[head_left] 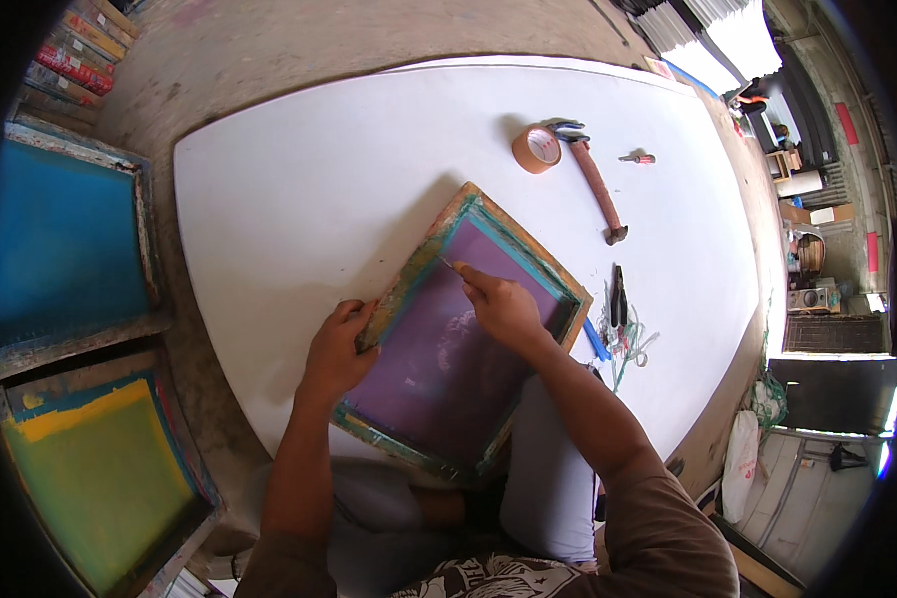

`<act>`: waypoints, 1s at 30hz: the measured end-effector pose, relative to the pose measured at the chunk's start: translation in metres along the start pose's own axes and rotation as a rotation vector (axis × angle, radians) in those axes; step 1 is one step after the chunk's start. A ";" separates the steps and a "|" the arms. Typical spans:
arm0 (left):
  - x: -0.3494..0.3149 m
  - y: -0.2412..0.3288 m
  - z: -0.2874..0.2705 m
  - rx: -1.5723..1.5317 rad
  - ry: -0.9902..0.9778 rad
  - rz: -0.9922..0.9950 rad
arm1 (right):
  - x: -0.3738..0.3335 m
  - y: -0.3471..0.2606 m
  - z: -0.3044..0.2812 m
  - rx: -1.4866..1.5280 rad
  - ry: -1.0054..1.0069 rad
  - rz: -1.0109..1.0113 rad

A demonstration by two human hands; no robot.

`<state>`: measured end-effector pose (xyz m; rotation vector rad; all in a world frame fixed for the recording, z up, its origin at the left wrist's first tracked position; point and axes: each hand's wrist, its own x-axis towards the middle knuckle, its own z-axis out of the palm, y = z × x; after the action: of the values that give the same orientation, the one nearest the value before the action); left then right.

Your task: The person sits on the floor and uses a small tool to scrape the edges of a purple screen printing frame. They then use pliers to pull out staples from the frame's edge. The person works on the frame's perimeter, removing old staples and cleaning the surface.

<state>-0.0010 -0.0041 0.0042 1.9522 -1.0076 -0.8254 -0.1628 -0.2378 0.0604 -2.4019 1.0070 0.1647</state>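
Observation:
A wooden screen-printing frame (419, 269) with purple mesh rests tilted across my lap and the white board. Teal strips run along its inner edges, and a pale print mark shows on the mesh. My left hand (339, 354) grips the frame's left rail, with fingers on top of the wood. In my right hand (503, 307), over the mesh, the fingers are pinched on a small thin metallic tool (448, 263). Its tip is at the teal strip by the upper left rail. Most of the tool is hidden in the fingers, so its exact kind cannot be told.
On the white board (279, 199) lie a brown tape roll (536, 149), a hammer (594, 184), a small red-handled tool (642, 158), black-handled pliers (619, 294) and tangled string (630, 351). Blue (65, 234) and yellow-green (100, 478) screen frames stand at left.

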 end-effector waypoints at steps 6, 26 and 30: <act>0.000 -0.003 0.003 -0.015 0.007 0.011 | -0.001 -0.001 -0.003 -0.007 0.026 -0.027; 0.004 -0.002 0.004 0.016 0.007 0.057 | 0.033 -0.008 -0.032 -0.177 -0.339 -0.146; 0.002 -0.003 0.005 0.028 0.042 0.070 | 0.016 -0.025 -0.026 -0.488 -0.296 -0.097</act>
<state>-0.0028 -0.0064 -0.0009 1.9387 -1.0617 -0.7327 -0.1366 -0.2462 0.0884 -2.7364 0.7739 0.7857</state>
